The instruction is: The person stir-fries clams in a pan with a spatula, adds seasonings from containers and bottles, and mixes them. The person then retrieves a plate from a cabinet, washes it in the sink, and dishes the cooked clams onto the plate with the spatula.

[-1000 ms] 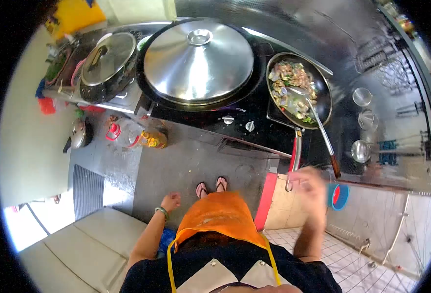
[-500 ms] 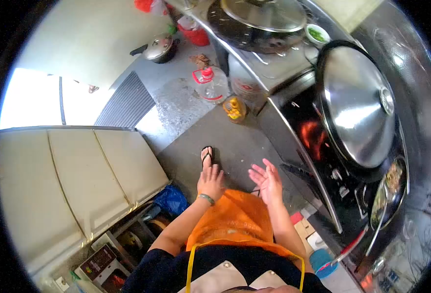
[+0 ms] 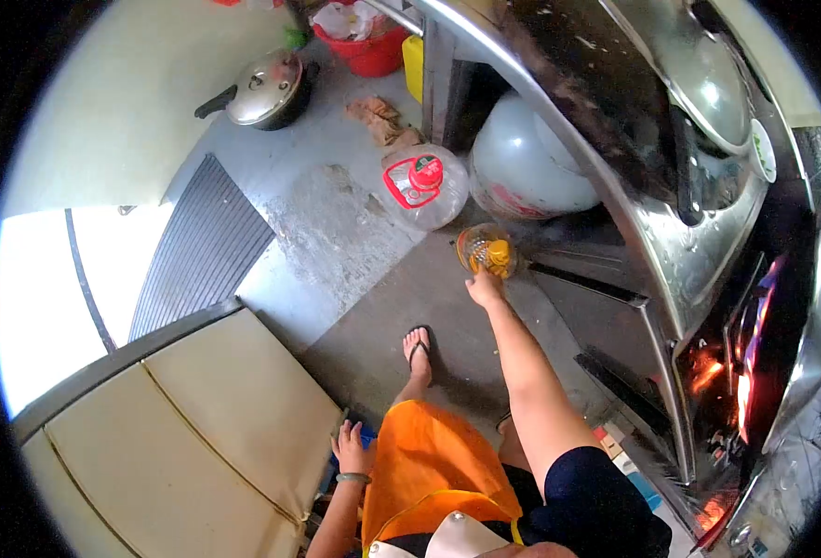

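Yellow-topped clear plastic bottle (image 3: pixel 481 244): right hand (image 3: pixel 486 287) apparently touched top, whether pinching could not be told. Left hand (image 3: pixel 352 450) hung, fingers parted.

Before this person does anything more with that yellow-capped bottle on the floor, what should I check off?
1. Right hand at the bottle: ok, fingers at its near side.
2. Firm grip on it: cannot tell, the fingers' hold is too small to make out.
3. Left hand free: ok, fingers spread, nothing seen in it.
4. Room between the bottle and the red-capped jug: cannot tell, they stand very close.
5. Both feet in clear view: not ok, one sandalled foot shows well, the other is mostly hidden.
6. No sign of heat at the stove: not ok, an orange glow shows there.
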`<state>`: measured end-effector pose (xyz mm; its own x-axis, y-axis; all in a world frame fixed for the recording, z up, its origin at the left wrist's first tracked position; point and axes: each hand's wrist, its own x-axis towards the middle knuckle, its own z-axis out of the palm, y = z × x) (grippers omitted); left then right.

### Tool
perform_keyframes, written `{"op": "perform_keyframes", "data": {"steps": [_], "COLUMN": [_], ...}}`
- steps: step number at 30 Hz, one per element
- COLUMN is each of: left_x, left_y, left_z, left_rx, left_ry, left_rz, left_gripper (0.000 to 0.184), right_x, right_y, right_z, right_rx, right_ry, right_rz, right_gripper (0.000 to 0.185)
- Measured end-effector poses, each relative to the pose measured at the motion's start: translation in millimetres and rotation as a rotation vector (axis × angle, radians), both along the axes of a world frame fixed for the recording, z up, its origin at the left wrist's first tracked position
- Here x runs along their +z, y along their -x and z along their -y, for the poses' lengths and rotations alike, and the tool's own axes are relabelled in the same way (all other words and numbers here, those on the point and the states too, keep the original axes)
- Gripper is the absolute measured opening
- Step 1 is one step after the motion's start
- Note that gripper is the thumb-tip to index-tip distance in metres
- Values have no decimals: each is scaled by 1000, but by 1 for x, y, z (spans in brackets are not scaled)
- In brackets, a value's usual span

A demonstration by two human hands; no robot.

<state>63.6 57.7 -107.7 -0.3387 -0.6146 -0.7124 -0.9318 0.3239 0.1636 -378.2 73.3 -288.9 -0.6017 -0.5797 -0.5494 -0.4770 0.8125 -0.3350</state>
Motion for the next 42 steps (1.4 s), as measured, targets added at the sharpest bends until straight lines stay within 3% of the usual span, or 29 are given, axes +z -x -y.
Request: {"op": "perform_keyframes", "data": {"steps": [2, 4, 5, 7, 9, 11, 12, 14, 16, 18, 19, 21, 23, 26, 31, 34, 35, 38, 39, 42], "left_x": [-10, -13, -33, -19, -11, -29, -43, -42, 29, 110, 125, 154, 178, 226, 326, 361, 375, 401, 414, 436], "left_y": [3, 29, 38, 100, 151, 159, 174, 168, 159, 159, 147, 126, 102, 97, 149, 179, 190, 217, 229, 254], "left_z": [18, 36, 46, 78, 96, 89, 83, 50, 13, -31, -50, -81, -122, -176, -275, -313, -323, -348, -362, -388], "left_rx": [25, 32, 8, -100, -61, 380, 587, 1068, 955, 886, 821, 765, 746, 718, 457, 387, 355, 230, 192, 89], "left_ry": [-48, -69, -47, -66, -84, -260, -375, -779, -1287, -1518, -1485, -1365, -1222, -1254, -1040, -1004, -1073, -920, -921, -919], "left_rz": [-66, -168, -346, -538, -583, -705, -767, -527, -682, -946, -951, -962, -1021, -1071, -1225, -1279, -1285, -1306, -1326, -1300], "left_gripper": [53, 44, 38, 38, 39, 47, 52, 67, 77, 78, 74, 67, 61, 57, 50, 51, 51, 52, 44, 44], "right_x": [-2, 48, 58, 118, 194, 319, 362, 446, 500, 540, 566, 598, 615, 626, 641, 649, 652, 645, 638, 629], "right_y": [-4, -15, -29, -39, -51, -55, -64, -72, -83, -85, -87, -90, -121, -126, -108, -92, -90, -72, -65, -44], "right_z": [5, 1, -16, -40, -69, -84, -101, -134, -181, -231, -254, -297, -351, -414, -495, -537, -552, -580, -588, -612], "right_rx": [-169, -232, -247, -207, -200, -279, -265, -259, -289, -405, -538, -443, -294, -260, -434, -526, -587, -730, -776, -893], "right_ry": [-15, -25, 121, 106, 268, 198, 363, 694, 741, 753, 748, 788, 904, 1005, 1297, 1396, 1331, 1467, 1489, 1559], "right_rz": [139, 250, 126, 89, 21, 119, 46, -5, -8, 75, 220, 65, -6, -90, -348, -560, -518, -569, -567, -516], "right_gripper": [47, 39, 31, 29, 30, 30, 28, 21, 20, 25, 24, 28, 41, 46, 44, 43, 44, 41, 41, 39]}}
